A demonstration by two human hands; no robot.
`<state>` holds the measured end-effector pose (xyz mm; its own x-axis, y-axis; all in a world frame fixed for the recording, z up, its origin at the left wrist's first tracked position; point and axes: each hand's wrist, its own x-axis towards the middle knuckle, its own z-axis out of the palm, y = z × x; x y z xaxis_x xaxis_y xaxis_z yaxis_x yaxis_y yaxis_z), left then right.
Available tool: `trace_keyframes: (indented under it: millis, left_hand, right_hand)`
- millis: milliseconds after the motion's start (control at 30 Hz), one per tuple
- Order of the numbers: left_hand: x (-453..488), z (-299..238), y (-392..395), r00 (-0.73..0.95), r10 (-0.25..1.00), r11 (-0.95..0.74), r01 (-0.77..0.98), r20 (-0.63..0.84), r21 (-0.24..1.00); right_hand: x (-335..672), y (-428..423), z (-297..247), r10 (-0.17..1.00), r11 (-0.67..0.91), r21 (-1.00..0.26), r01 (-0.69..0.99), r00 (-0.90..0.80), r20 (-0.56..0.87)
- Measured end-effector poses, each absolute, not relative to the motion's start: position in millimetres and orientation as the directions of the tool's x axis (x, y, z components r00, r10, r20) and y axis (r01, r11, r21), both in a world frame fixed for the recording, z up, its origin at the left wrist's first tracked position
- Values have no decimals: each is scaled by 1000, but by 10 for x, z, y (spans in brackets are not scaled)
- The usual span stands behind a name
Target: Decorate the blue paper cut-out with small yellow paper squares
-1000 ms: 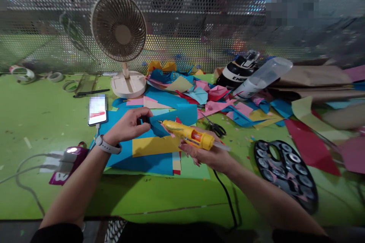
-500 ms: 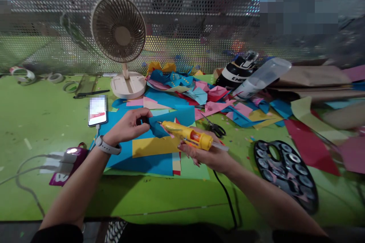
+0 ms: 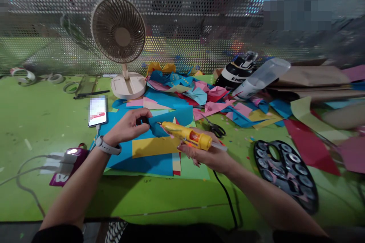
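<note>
My right hand (image 3: 209,154) is wrapped round a yellow hot glue gun (image 3: 185,134), with a clear glue stick (image 3: 219,145) poking out of its back end. The gun's tip points left, at a small piece of blue paper (image 3: 157,129). My left hand (image 3: 131,124), with a pale watch on its wrist, pinches this piece between thumb and fingers. Tip and paper are very close; whether they touch I cannot tell. Beneath both hands lie stacked sheets of blue paper (image 3: 122,159) and a yellow strip (image 3: 151,148).
Scissors (image 3: 215,128) and a black paint palette (image 3: 285,174) lie to the right. A fan (image 3: 128,84), folded paper scraps (image 3: 196,91) and a black bottle (image 3: 235,71) stand along the back. A phone (image 3: 97,111) and a power strip (image 3: 68,165) are at left; a black cord (image 3: 226,193) trails forward.
Almost nothing differs. The glue gun has shifted very slightly, and the left hand keeps its pinch on the blue paper in the same place.
</note>
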<state>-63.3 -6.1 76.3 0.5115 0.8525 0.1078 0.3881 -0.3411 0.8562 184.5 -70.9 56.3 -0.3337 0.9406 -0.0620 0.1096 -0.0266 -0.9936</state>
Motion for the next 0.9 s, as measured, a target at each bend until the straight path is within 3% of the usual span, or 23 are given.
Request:
trace_keyframes:
  millis: [133,300,433,567,667,800,900]
  left_hand:
    - [-634,766,-56,510,856,-319,390,86,864]
    - [-649,745,-2,500,866,-237,379,18,895]
    - [-691,693,88,492,871,-208,365,2,908]
    - [-734,628,179,477,879,-168,322,-6,931]
    - [-737,597,222,475,880,-168,317,-3,933]
    - [-711,604,241,460,888,-165,328,-4,930]
    - [-695,627,236,443,897,-151,334,-13,930]
  right_hand:
    - [1879,-705,559,934,11,-990,138,-355,-39]
    - [2152,-757,607,911,220,-952,213,-393,123]
    - [2630,-913,608,953,299,-820,487,-190,235]
    - [3298,-1141,425,976,5,-676,737,143,164]
    - [3819,-1300,206,855,-357,-465,810,484,186]
    - [4330,-1439,-64,826,-523,-335,784,563,29]
    - [4515,-1484,-214,880,-449,-294,844,474,18]
